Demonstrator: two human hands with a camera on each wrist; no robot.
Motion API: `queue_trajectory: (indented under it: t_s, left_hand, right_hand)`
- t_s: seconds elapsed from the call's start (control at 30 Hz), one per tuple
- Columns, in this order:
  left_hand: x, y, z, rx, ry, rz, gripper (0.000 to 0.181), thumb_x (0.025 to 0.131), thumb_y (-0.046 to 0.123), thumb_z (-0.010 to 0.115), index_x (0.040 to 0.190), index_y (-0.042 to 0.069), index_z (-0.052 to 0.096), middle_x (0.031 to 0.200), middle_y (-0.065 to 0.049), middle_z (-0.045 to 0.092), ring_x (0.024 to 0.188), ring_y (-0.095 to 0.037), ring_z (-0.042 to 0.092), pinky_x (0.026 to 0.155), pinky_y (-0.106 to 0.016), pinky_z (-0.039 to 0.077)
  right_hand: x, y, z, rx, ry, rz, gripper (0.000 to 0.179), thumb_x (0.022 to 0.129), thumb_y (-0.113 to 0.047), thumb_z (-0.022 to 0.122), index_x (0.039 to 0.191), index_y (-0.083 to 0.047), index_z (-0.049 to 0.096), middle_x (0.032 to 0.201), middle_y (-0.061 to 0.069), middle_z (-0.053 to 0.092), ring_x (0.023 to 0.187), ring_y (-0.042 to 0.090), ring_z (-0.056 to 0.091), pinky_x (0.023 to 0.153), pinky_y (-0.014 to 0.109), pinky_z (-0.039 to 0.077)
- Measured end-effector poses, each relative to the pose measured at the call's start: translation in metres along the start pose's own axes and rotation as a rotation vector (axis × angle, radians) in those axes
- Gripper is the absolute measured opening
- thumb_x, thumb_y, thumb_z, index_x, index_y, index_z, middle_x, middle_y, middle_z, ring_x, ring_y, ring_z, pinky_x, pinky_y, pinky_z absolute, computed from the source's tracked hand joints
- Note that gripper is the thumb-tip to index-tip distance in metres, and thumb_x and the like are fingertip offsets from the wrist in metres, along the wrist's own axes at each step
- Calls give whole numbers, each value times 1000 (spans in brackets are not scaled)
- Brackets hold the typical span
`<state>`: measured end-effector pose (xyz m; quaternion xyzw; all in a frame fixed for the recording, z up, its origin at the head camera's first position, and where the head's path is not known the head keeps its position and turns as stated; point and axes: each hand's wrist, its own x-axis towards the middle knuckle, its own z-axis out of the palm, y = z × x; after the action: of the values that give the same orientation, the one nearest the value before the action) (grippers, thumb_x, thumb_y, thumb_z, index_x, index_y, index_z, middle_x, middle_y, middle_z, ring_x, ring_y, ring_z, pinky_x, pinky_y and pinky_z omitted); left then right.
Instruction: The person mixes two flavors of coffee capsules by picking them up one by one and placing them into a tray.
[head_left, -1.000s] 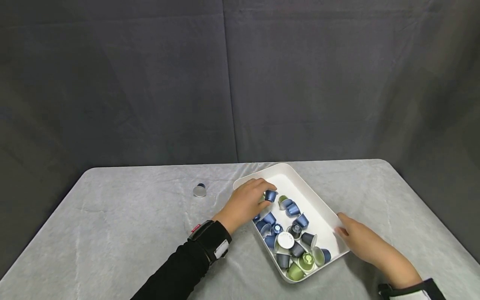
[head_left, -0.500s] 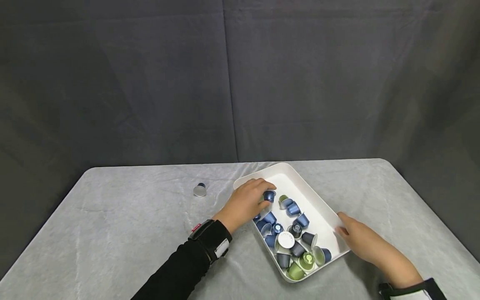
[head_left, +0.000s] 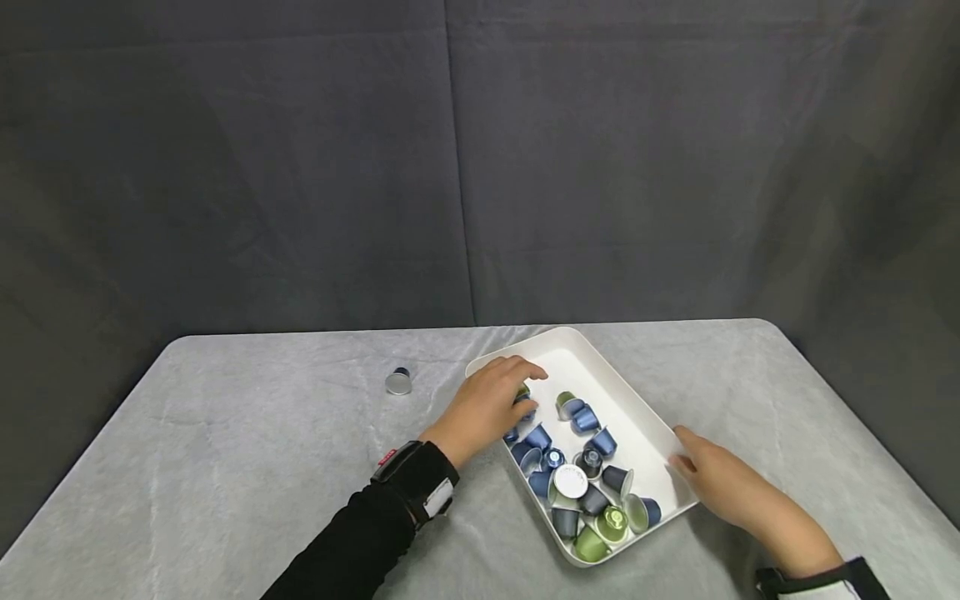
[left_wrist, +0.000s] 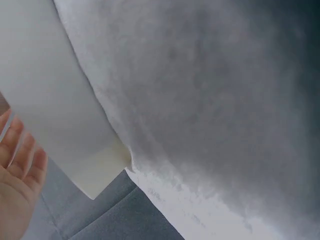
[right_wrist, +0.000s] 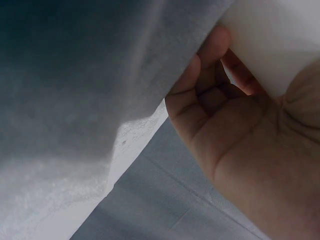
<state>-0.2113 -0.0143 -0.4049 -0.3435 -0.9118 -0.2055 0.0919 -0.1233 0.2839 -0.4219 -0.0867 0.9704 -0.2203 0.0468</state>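
A white rectangular tray (head_left: 630, 400) lies turned at an angle and holds several coffee capsules in blue, green and dark grey. My left hand (head_left: 486, 408) reaches over its left wall, thumb and fingers apart. Just under that hand, a blue capsule (head_left: 527, 410) and a green capsule (head_left: 522, 390) are partly hidden. In the left wrist view, the fingers (left_wrist: 20, 155) show loosely bent beyond the tray wall (left_wrist: 65, 100). My right hand (head_left: 723, 483) holds the tray by its right wall, thumb on the inner side; in the right wrist view its fingers (right_wrist: 215, 45) curl under the tray.
One capsule with a silvery lid and dark body (head_left: 398, 382) lies on the grey cloth-covered table (head_left: 262, 450), left of the tray. Most capsules in the tray crowd toward its near corner. A dark grey curtain (head_left: 300, 167) hangs behind the table.
The blue capsule at my left fingertips has left them and now lies lower, under the hand. My left hand has barely shifted. The right hand and tray stay nearly still.
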Motion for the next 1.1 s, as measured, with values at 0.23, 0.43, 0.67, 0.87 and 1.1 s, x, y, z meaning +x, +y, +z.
queue_trajectory:
  t_s: [0.23, 0.43, 0.67, 0.87, 1.1]
  left_hand:
    - [-1, -5, -6, -25, 44, 4, 35, 92, 15, 72, 126, 14, 62, 125, 1, 63, 121, -19, 56, 101, -34, 44]
    - [-7, -14, -11, 1, 79, -23, 37, 90, 23, 75, 125, 16, 63, 125, 2, 64, 119, -19, 57, 99, -37, 46]
    - [-15, -26, -21, 21, 120, -63, 38, 88, 21, 77, 123, 17, 64, 124, 1, 64, 120, -20, 57, 98, -39, 46]
    - [-22, -33, -35, 16, 127, -103, 38, 88, 20, 77, 123, 15, 65, 126, 1, 63, 121, -21, 56, 100, -38, 45]
    - [-32, -43, -54, 7, 85, -199, 38, 89, 18, 76, 125, 14, 65, 131, -1, 61, 126, -24, 53, 101, -42, 45]
  right_hand:
    - [0, 0, -1, 2, 7, -7, 34, 99, -6, 54, 124, 15, 47, 116, 37, 59, 113, 54, 55, 92, 62, 44]
    - [-1, 0, -1, 10, -2, 1, 36, 98, -6, 55, 126, 15, 47, 114, 36, 60, 112, 53, 56, 92, 63, 44]
    - [-1, -1, 0, 17, -16, 17, 38, 98, -6, 54, 128, 16, 45, 116, 36, 59, 114, 54, 54, 92, 63, 44]
    - [1, -2, -1, 20, -31, 35, 37, 99, -7, 54, 128, 15, 46, 118, 36, 58, 115, 53, 54, 92, 63, 44]
    - [0, -3, 0, 12, -31, 40, 45, 99, -7, 54, 133, 19, 41, 126, 41, 52, 120, 56, 49, 97, 64, 41]
